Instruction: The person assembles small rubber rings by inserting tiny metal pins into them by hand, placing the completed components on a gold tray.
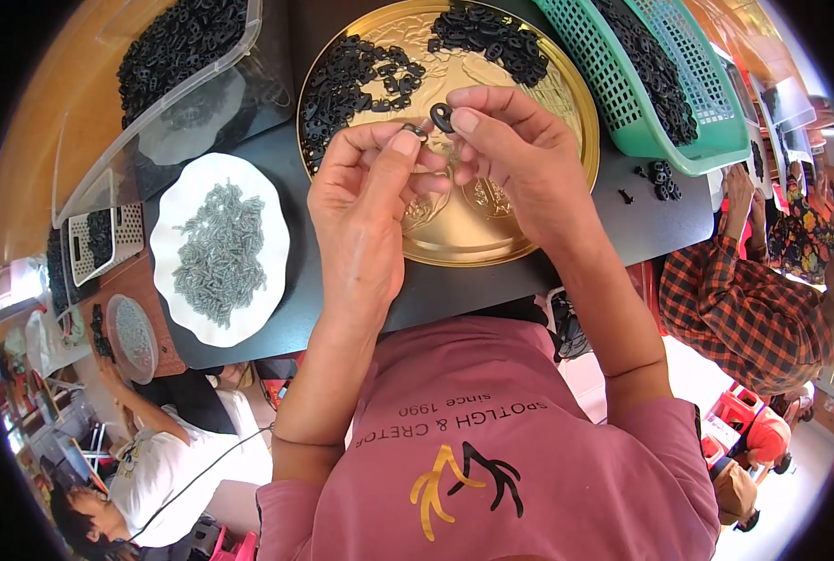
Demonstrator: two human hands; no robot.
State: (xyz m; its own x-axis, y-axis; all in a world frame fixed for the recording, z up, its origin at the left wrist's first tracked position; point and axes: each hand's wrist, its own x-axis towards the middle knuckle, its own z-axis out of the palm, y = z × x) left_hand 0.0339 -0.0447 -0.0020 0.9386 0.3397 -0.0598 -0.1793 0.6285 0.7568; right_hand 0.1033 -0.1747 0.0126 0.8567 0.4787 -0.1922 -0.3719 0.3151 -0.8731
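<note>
Both hands are raised over a round gold tray (pixel 473 245), fingertips almost meeting. My left hand (pixel 361 192) pinches a small dark piece (pixel 415 132) between thumb and forefinger; its exact kind is too small to tell. Between the thumb and forefinger of my right hand (pixel 534 154) is a black oval plastic piece (pixel 442 118) with an opening in it. Two heaps of similar black plastic pieces lie on the tray, a left heap (pixel 347 84) and a right heap (pixel 491 45). A scalloped white plate (pixel 172 234) to the left bears many small silver springs (pixel 225 257).
A clear plastic bin (pixel 249 47) of black pieces stands at the far left. The green basket (pixel 641 140) at the far right holds more. Several loose black pieces (pixel 662 182) lie on the dark table (pixel 613 224). People sit on both sides, one in a checked shirt (pixel 748 313).
</note>
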